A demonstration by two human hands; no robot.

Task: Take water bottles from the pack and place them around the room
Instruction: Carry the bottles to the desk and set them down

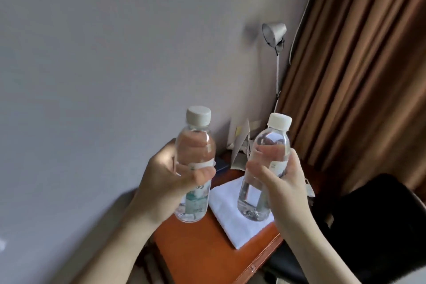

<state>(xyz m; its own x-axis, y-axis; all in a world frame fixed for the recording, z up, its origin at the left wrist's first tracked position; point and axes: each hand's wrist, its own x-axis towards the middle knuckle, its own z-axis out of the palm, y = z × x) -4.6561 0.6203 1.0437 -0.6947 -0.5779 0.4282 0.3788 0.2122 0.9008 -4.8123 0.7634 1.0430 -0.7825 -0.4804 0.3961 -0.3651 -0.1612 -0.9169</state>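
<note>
Now my left hand point(166, 182) is wrapped around one bottle point(194, 168) and my right hand point(280, 182) around the other bottle point(265, 168), both upright above the orange desk point(202, 251). I should lower each slowly and set it beside the white towel point(232, 217), not on it, so it stands firm.

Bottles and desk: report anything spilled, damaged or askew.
Nothing stands out. The left hand and right hand each grip a capped, full water bottle, held roughly upright above the desk. The white cloth lies flat; no spill shows.
</note>
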